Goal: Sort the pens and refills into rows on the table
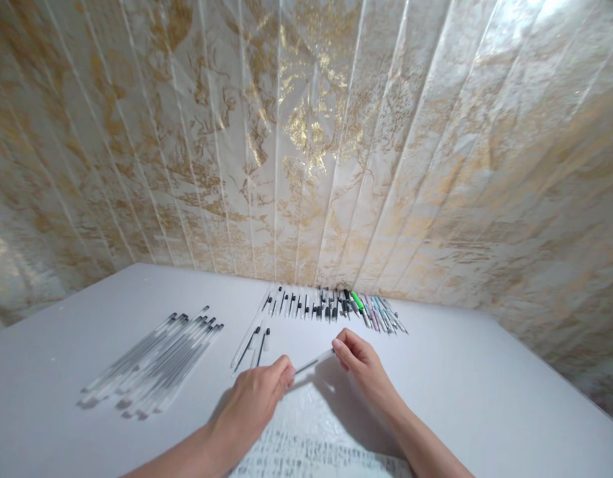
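A thin clear pen (313,364) with a dark core slants between my hands above the table. My left hand (263,388) is closed round its lower left end. At the upper right end my right hand (358,358) pinches it between thumb and fingertips. Just beyond my left hand lie a few loose pen parts (247,349), slim dark tubes with black ends and clear pieces. To the left, a bundle of clear pens with dark tips (159,365) lies side by side. Both ends of the held pen are hidden by my fingers.
Along the back of the white table (450,378) runs a row of black pen pieces (299,305), a green marker (357,300) and several pastel pens (383,313). A printed sheet (306,455) lies at the near edge. A gold-patterned curtain (306,146) hangs behind.
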The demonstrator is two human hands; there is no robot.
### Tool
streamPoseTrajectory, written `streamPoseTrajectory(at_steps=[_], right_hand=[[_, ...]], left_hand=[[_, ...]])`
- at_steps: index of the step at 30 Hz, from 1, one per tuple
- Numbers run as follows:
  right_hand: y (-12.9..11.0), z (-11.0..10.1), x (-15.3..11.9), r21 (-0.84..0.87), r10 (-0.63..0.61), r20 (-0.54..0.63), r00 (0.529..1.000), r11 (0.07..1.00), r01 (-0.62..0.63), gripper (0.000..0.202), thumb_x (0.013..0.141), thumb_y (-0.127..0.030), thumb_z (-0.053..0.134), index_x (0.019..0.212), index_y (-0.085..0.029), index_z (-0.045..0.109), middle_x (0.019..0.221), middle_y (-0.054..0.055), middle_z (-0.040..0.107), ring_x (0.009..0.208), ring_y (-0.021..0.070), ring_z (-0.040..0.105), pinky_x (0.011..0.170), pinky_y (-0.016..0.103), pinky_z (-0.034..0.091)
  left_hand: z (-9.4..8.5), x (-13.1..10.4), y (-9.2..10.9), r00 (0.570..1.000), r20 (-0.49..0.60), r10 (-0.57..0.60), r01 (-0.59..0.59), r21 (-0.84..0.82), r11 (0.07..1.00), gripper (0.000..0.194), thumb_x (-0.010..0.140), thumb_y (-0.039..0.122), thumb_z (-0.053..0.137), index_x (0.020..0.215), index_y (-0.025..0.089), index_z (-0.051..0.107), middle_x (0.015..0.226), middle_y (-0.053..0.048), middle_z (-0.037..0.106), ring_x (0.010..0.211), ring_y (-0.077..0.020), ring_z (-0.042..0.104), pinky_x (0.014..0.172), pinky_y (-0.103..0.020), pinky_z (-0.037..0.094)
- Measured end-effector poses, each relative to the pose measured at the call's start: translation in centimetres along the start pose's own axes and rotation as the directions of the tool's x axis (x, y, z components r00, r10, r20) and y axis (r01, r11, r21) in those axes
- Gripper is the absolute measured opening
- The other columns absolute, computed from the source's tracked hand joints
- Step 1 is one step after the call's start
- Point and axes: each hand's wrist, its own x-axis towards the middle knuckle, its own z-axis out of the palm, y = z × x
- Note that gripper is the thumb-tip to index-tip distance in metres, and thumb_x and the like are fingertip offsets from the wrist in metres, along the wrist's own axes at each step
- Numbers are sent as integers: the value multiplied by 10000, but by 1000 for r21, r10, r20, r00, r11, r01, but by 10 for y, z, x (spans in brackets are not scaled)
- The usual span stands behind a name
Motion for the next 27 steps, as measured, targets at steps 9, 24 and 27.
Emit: streamPoseTrajectory(at_steps=[9,24,27], right_hand=[[0,7,-4,-89,47,25,999,995,-44,446,837,-538,559,577,-222,383,534,-64,320,535,120,281,512,266,218],[-7,8,-6,85,15,57,998,996,-19,346,858,-527,560,716,-219,489,608,-53,425,576,129,366,565,266,302],[-7,7,-6,97,31,53,998,995,-36,340,851,-521,577,724,-216,501,598,-53,441,563,125,378,555,265,301]], left_hand=[[3,-1,-5,998,-62,24,-29,-78,997,35,888,282,454,893,247,450,845,17,632,733,-162,586,664,-259,383],[-1,0,-3,999,-3,43,-43,-52,998,357,987,343,193,813,234,484,778,-3,650,699,-170,592,637,-261,363],[-3,-1,-1,999,-8,40,-41,-51,998,286,978,368,272,898,240,515,812,2,658,712,-171,602,646,-260,375]])
